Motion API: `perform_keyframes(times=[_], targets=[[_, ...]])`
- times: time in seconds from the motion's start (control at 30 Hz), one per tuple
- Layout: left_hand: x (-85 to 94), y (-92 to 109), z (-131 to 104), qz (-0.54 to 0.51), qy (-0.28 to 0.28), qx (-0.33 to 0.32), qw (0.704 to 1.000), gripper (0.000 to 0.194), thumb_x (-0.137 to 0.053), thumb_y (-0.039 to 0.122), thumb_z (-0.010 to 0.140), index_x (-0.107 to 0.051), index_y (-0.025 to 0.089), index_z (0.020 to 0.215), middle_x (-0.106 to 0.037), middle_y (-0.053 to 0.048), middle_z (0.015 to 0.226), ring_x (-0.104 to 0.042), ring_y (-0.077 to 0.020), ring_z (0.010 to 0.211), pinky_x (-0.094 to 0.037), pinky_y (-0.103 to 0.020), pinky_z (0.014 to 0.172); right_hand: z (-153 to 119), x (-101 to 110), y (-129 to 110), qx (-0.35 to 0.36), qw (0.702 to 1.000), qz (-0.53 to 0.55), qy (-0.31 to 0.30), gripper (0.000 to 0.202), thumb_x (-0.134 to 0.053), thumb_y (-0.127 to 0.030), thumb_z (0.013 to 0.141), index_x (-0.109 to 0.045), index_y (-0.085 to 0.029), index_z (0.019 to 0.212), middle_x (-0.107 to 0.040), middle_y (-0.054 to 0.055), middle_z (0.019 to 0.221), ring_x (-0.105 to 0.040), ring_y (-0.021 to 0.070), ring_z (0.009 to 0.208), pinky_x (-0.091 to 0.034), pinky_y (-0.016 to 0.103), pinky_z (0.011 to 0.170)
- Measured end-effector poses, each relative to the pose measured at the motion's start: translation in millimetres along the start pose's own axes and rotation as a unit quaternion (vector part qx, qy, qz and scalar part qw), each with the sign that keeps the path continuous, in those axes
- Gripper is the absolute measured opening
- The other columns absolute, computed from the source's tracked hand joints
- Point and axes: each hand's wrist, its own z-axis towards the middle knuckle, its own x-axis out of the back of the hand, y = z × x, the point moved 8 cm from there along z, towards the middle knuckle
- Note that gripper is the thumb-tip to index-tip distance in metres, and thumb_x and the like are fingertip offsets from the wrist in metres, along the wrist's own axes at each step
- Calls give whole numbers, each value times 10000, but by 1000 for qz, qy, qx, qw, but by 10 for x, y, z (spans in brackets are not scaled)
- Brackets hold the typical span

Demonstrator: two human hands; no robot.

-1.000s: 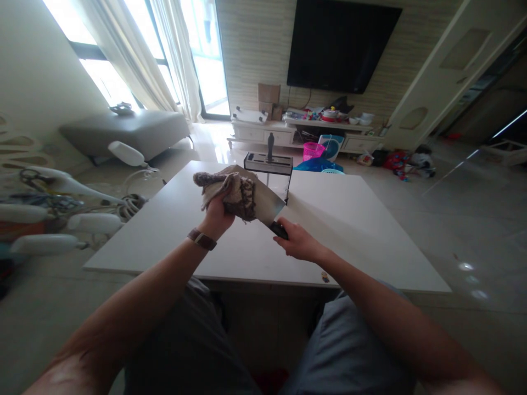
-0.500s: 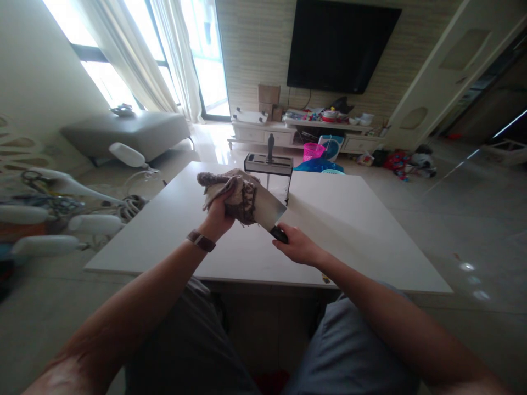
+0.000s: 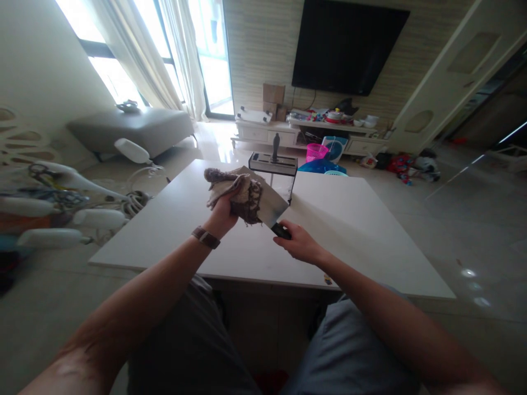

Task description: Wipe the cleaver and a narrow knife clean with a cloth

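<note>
My right hand point(image 3: 298, 240) is closed around the black handle of a cleaver point(image 3: 272, 204), held above the white table point(image 3: 164, 230). The broad blade points up and to the left. My left hand point(image 3: 223, 215) grips a brown and beige cloth point(image 3: 234, 192) that is wrapped over the far part of the blade, so that part is hidden. Just behind the blade stands a knife block point(image 3: 274, 163) with a dark knife handle sticking up from its top.
A small sticker-like item point(image 3: 328, 279) lies at the table's front edge. Beyond the table are a pink basket point(image 3: 317, 152) and a blue plastic item point(image 3: 319, 166). White lamp-like parts point(image 3: 134, 152) with cables stand at the left.
The view has shifted slightly, so the scene sits a little further right. Both hands keep their holds on cloth and cleaver, with the cloth in nearly the same place on the blade.
</note>
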Motion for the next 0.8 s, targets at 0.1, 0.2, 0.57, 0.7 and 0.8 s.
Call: perform_keyframes(times=[0.1, 0.2, 0.57, 0.7, 0.8], targets=[[-3, 135, 74, -5, -14, -29, 999, 288, -721, 189, 840, -759, 196, 1125, -789, -78, 1140, -689, -274, 1216, -545, -409, 1083, 3, 20, -40, 10, 1000, -2, 16, 210, -652, -325, 853, -641, -190, 1013, -610, -12, 735, -520, 140, 655, -357, 267, 637], [48, 269, 125, -7, -6, -70, 997, 262, -697, 198, 859, -760, 203, 1113, -791, -57, 1151, -684, -248, 1226, -540, -382, 1090, -11, 4, -30, 18, 1000, -1, 18, 186, -652, -344, 849, -630, -192, 955, -615, -11, 747, -519, 140, 667, -355, 267, 642], [-23, -72, -42, 12, -13, 15, 1000, 213, -716, 230, 864, -768, 194, 1067, -798, -61, 1110, -700, -252, 1186, -503, -405, 1135, 16, -4, 75, -6, 996, 65, 62, 206, -608, -385, 882, -584, -210, 987, -579, -32, 661, -513, 136, 568, -398, 252, 571], [-92, -353, -156, 46, -28, 74, 996, 203, -741, 184, 850, -767, 154, 1050, -798, -78, 1107, -732, -249, 1088, -478, -426, 1152, 11, -76, 53, -4, 998, 48, 28, 270, -613, -333, 879, -599, -205, 1117, -588, -37, 648, -531, 137, 552, -424, 252, 570], [-78, -375, -160, 48, -13, 68, 996, 198, -760, 185, 840, -769, 150, 1034, -799, -86, 1095, -738, -256, 1062, -489, -435, 1141, 14, -92, 59, -10, 999, 43, 23, 273, -622, -322, 874, -604, -203, 1119, -588, -38, 633, -540, 140, 551, -431, 253, 573]])
